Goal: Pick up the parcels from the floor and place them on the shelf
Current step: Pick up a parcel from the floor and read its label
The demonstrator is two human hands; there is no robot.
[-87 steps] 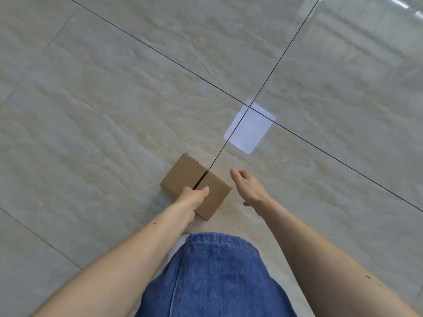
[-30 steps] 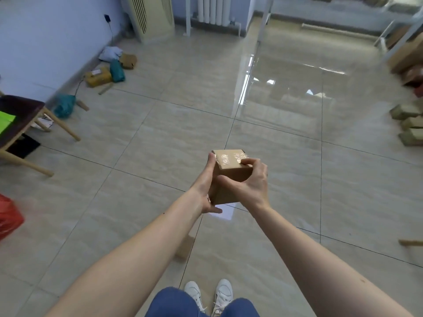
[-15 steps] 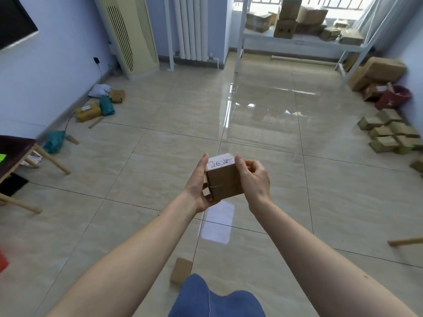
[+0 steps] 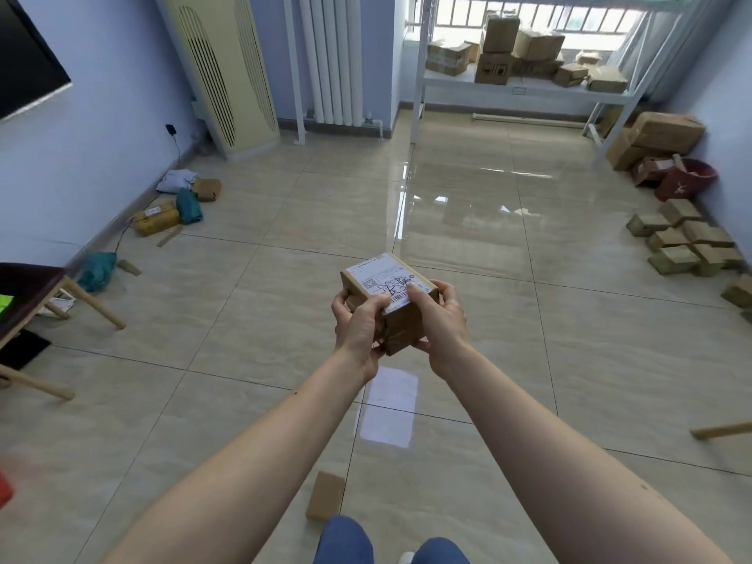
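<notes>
Both hands grip one small cardboard parcel point(image 4: 388, 297) in mid-air above the floor point(image 4: 529, 339): left hand point(image 4: 358, 325) and right hand point(image 4: 441, 319) fingers curl around its sides. The shelf point(image 4: 525, 89) stands well apart.

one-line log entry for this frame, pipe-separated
phase: carry | held: small parcel, label up | left hand: grips left side | right hand: grips right side | shelf: far ahead | flat box: on floor
</notes>
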